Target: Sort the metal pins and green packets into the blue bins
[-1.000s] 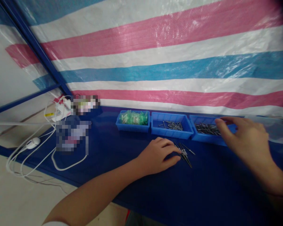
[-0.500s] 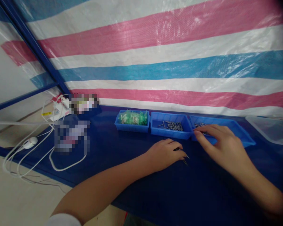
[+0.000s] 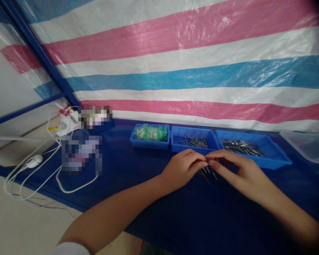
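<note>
Over the dark blue table, my left hand (image 3: 182,167) is closed around several thin metal nail-like fasteners (image 3: 206,173), their ends sticking out below its fingers. Its fingertips meet those of my right hand (image 3: 238,168), whose thumb and forefinger are pinched together. Whatever lies between the right fingertips is too small to make out. Just behind the hands, a middle blue bin (image 3: 177,144) holds a small heap of similar metal fasteners (image 3: 198,142). To its right, a larger blue bin (image 3: 278,156) contains a fuller heap of thin metal pieces (image 3: 241,147).
A third blue bin (image 3: 150,144) on the left holds green and clear packets (image 3: 151,133). A clear plastic lid or tray (image 3: 308,147) lies at the far right. White cables (image 3: 77,191) and a power strip (image 3: 69,124) occupy the left end. A striped sheet (image 3: 175,81) hangs behind.
My right hand has moved left from the right-hand bin to my left hand, uncovering the heap in that bin. My left hand has shifted slightly up, its fasteners still in it.
</note>
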Motion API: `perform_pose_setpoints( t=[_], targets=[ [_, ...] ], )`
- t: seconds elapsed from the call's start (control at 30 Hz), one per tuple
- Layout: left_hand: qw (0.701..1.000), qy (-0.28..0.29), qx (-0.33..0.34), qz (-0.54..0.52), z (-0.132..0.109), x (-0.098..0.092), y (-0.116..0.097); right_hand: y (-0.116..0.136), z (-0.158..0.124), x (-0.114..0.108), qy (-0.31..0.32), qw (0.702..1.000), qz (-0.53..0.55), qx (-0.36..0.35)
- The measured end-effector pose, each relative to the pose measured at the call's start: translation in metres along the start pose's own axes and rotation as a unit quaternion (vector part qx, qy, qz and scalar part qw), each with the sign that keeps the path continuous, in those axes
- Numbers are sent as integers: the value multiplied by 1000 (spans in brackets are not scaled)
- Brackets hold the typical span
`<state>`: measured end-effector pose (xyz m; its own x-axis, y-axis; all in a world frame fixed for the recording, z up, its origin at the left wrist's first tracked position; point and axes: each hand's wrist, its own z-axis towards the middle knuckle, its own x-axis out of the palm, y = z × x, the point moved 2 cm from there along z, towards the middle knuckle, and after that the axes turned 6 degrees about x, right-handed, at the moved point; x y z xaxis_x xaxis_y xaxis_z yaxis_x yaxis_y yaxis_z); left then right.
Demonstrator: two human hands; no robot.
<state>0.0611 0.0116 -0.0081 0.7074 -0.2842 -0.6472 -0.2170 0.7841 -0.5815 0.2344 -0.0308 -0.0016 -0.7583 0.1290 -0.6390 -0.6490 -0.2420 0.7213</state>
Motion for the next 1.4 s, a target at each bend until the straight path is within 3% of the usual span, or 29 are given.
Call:
perform_pose_setpoints(
  t=[0.17, 0.37, 0.67, 0.77, 0.9, 1.1, 1.17, 1.23, 1.33, 1.4],
  targets=[
    [985, -66, -103, -123, -3, 4, -1, -1, -1, 4, -33, 991, 108, 67],
    [972, -52, -137, -181, -5, 7, -5, 2, -3, 6, -50, 989, 128, 52],
    [979, -33, -124, -161, -5, 6, -4, 12, -8, 7, -30, 997, 58, -30],
    [983, -38, -89, -156, -4, 5, -3, 12, -8, 5, -32, 997, 61, -39],
    [987, -60, -43, -146, -2, 1, -3, 12, -6, -2, -48, 996, 78, 1],
    [988, -81, -77, -108, 1, -6, -5, 9, -2, -3, -14, 993, 99, 64],
    [992, -76, -79, -61, 0, -8, -6, 2, -1, -10, -62, 994, 67, 64],
    [997, -43, -68, 14, -2, -8, -6, -10, 2, -23, -148, 986, 9, 75],
    [991, 45, -34, 125, -6, -4, -5, -34, 6, -47, -268, 941, -158, 131],
    [981, 94, -12, 169, -9, -1, -3, -49, 10, -59, -286, 907, -273, 142]
  ],
)
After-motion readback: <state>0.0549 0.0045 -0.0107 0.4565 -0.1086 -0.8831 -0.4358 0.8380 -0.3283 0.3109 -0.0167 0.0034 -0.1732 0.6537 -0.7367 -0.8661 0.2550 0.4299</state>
